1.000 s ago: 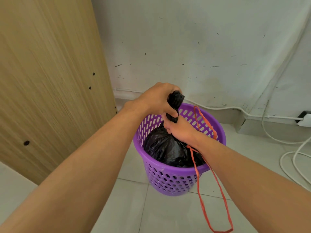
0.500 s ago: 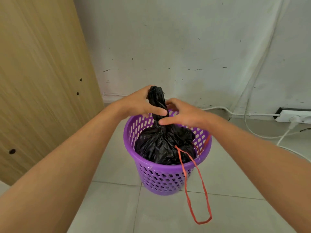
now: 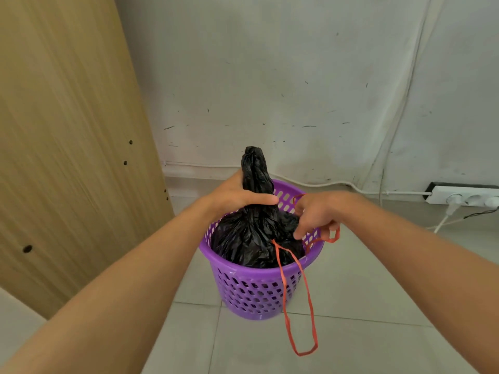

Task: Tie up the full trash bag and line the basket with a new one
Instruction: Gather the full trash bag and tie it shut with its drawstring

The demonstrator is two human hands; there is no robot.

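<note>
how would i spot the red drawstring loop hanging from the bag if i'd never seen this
Find the purple basket on the tiled floor. A black trash bag fills it. From the bag, a thin red drawstring loop hangs over the front rim, the only red thing there.

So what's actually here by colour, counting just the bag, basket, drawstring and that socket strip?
Black: 1, the trash bag
Purple: 1, the basket
Red-orange: 1, the drawstring
White: 1, the power strip
Total: 4
</note>
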